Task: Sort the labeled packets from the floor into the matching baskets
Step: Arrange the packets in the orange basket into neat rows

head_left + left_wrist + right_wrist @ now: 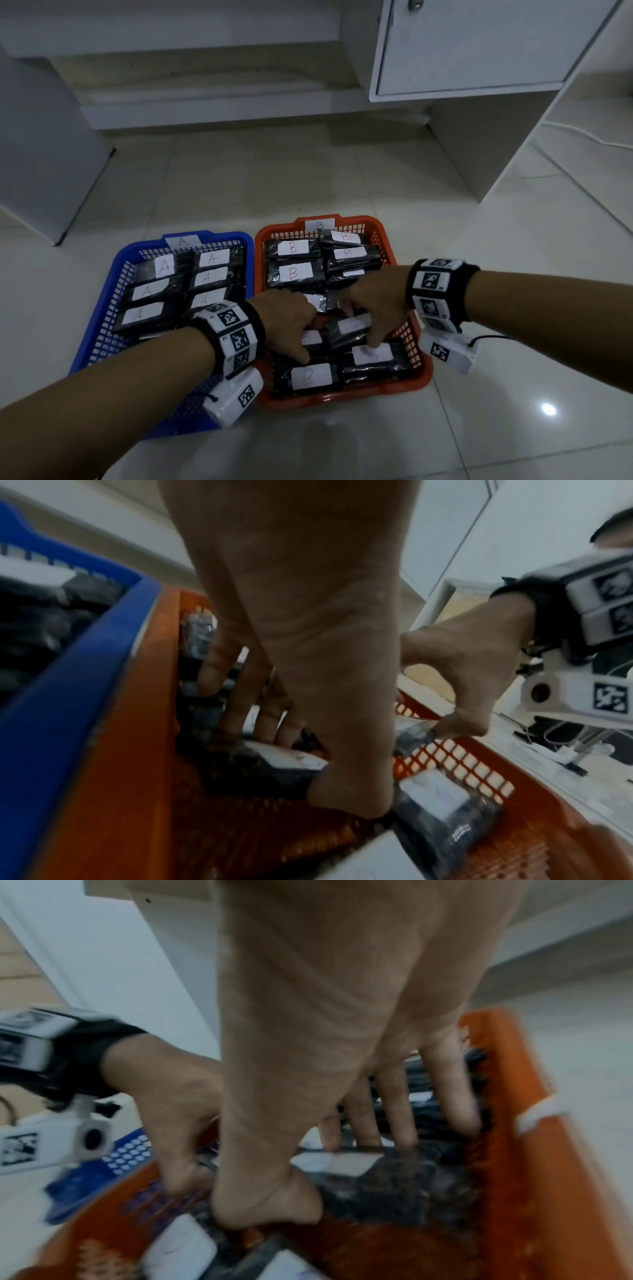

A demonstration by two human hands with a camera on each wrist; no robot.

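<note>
A blue basket (102, 329) tagged A holds several black packets with white A labels. Beside it on the right, an orange basket (342, 397) tagged B holds several black packets labelled B. Both hands reach into the orange basket's near half. My left hand (298, 335) grips a black packet (274, 767), fingers on its far side and thumb at its near end. My right hand (363, 322) grips the neighbouring packet (349, 329) the same way; in the right wrist view its fingers (404, 1123) hook over that packet (377, 1183). A B packet (310, 375) lies nearest me.
The baskets sit side by side on glossy tiled floor (513, 394). A white cabinet (462, 51) hangs over the far right and a grey panel (44, 154) stands at the far left. A white cable (582, 135) runs along the floor at the right.
</note>
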